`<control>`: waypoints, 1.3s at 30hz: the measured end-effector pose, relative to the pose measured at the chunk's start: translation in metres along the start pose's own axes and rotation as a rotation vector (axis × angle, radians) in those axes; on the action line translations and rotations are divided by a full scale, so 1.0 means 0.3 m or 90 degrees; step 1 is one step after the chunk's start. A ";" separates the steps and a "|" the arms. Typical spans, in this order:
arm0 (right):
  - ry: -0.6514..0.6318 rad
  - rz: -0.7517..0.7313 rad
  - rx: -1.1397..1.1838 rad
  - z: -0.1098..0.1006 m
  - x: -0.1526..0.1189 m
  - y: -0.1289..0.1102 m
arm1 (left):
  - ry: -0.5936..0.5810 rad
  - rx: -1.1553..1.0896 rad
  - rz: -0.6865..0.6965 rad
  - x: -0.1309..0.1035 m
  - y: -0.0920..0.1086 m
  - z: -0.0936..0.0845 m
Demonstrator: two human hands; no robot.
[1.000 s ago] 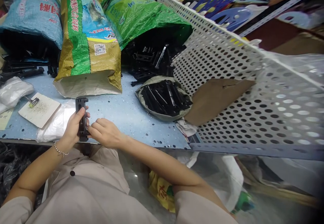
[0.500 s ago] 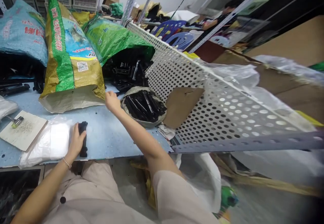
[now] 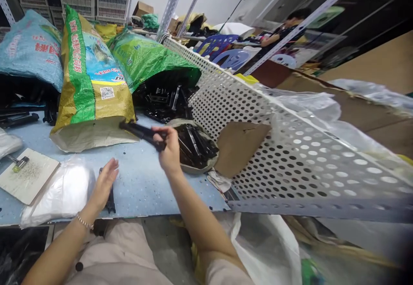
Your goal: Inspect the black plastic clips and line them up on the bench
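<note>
My right hand (image 3: 170, 149) is closed on one end of a long black plastic part (image 3: 141, 133), which points left above the blue table. My left hand (image 3: 105, 185) has its fingers stretched out. Partly hidden beneath it lies another black plastic part (image 3: 111, 203) near the table's front edge; whether the hand touches it I cannot tell. Just right of my right hand, a round bag (image 3: 209, 164) with a rolled rim is full of similar black parts. A stack of white plastic bags (image 3: 66, 190) lies left of my left hand.
Behind stand a gold-and-green sack (image 3: 85, 104), a green sack (image 3: 151, 57) spilling black parts, and a blue sack (image 3: 32, 53). On the right runs a perforated metal panel (image 3: 277, 147) with cardboard (image 3: 240, 147) against it. A board (image 3: 30, 175) carries a small tool. A person (image 3: 287, 31) sits far behind.
My right hand has come back toward me from beside the gold sack, now carrying a long black part. My left hand has loosened its fingers from the black part by the table edge.
</note>
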State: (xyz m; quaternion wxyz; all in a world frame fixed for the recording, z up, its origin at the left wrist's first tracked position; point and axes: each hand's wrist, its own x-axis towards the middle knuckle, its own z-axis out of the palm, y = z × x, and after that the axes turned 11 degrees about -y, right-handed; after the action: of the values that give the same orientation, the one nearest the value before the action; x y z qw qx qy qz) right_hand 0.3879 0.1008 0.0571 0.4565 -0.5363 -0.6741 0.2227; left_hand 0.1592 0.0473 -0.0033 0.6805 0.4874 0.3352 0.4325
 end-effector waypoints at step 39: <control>-0.018 0.174 -0.072 0.113 0.474 0.322 | 0.147 0.385 -0.045 -0.051 -0.248 -0.165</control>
State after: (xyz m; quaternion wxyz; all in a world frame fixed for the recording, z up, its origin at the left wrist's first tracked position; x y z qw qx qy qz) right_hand 0.4078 0.2704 0.0180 0.3819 -0.6445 -0.6125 0.2520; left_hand 0.1292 0.0406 -0.0885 0.4768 0.6033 0.5403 0.3417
